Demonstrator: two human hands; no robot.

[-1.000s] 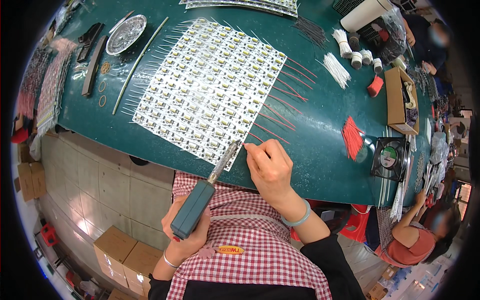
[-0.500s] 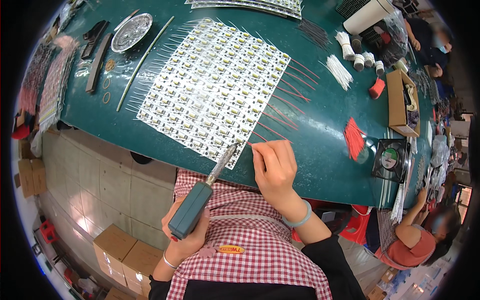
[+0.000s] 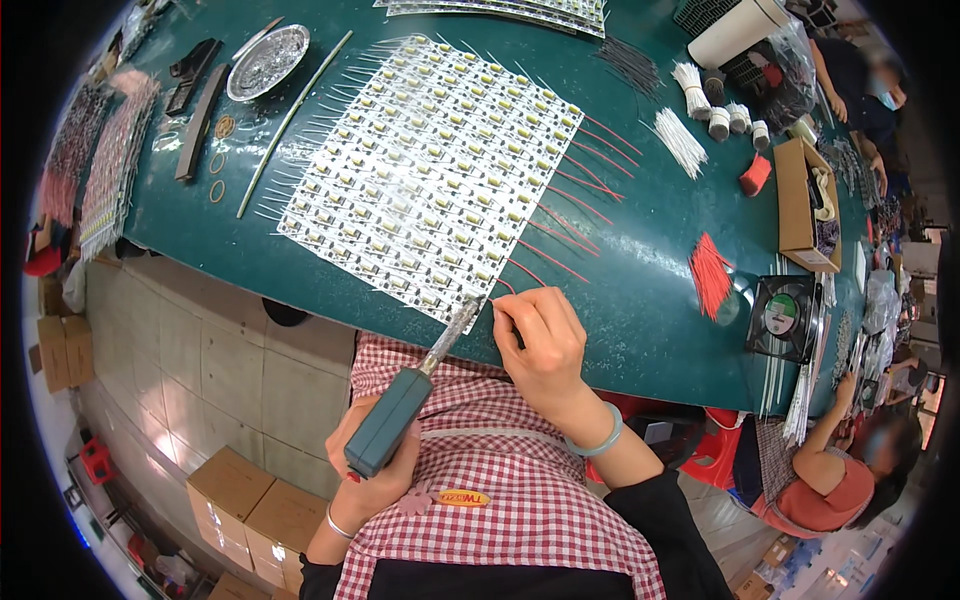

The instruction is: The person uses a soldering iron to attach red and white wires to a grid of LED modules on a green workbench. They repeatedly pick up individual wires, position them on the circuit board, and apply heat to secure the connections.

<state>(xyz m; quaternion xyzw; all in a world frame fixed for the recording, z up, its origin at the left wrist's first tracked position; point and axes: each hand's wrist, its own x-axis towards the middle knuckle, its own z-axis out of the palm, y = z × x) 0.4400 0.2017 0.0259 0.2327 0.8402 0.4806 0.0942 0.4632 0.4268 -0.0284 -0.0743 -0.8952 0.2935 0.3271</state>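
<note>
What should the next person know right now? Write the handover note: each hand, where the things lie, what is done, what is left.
Left hand: grips the teal-handled soldering iron, its tip at the near corner of the white circuit-board panel.
Right hand: pinches a red wire at that same corner, next to the tip.
Panel lies flat on the green table.
Done: red wires already stick out along the panel's right edge.
Left: a bundle of loose red wires lies to the right, white wires farther back. How many joints remain cannot be told.
</note>
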